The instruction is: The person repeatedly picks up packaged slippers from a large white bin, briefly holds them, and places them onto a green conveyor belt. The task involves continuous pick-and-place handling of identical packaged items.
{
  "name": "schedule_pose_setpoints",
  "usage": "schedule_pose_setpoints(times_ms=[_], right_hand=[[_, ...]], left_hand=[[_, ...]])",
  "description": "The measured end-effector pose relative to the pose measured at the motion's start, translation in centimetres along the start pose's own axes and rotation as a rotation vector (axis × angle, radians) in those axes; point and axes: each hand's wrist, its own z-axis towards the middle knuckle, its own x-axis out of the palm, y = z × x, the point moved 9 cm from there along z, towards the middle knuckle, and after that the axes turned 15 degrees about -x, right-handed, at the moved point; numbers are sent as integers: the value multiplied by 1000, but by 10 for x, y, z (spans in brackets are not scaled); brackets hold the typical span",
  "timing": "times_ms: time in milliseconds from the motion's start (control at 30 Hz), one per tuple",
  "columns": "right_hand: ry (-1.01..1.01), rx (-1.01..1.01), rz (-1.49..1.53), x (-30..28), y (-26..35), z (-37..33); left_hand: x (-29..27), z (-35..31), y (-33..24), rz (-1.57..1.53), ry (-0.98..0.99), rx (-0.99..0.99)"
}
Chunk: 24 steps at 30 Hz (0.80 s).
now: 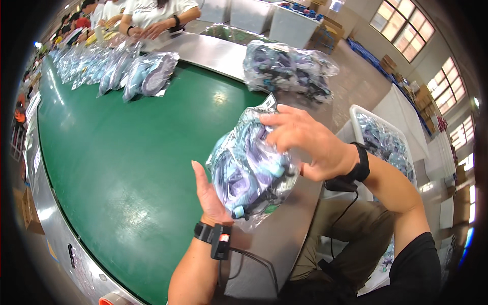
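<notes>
A clear plastic bag (pixel 249 168) packed with purple and light-blue moulded items is held tilted above the near right edge of the green belt (pixel 127 168). I cannot make out the exact kind of item inside. My left hand (pixel 211 198) supports the bag from its lower left, thumb up and the other fingers hidden behind it. On the upper right side, the fingers of my right hand (pixel 305 140) are bent over the bag near a white label (pixel 268 103) at its top corner. Both wrists wear black straps with small devices.
Similar filled bags (pixel 291 68) are piled on the metal ledge beyond my right hand. More bags (pixel 150 73) lie in a row along the belt's far left. A white bin (pixel 357 124) of such bags stands at my right. Co-workers (pixel 157 20) stand across the belt.
</notes>
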Motion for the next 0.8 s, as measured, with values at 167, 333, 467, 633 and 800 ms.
schedule_pose_setpoints(times_ms=[167,333,467,633,800], right_hand=[[-87,-49,-240,-19,42,-39],[-287,98,-89,-24,55,-53],[-446,193,12,-30,52,-63],[-499,209,-29,-41,58,-61],[-497,105,-92,-46,82,-45]], left_hand=[[9,-1,7,173,-42,49],[-2,-6,4,183,-82,61],[-2,-8,3,187,-96,63],[-9,-5,3,232,-123,35],[-7,-7,1,193,-125,63]])
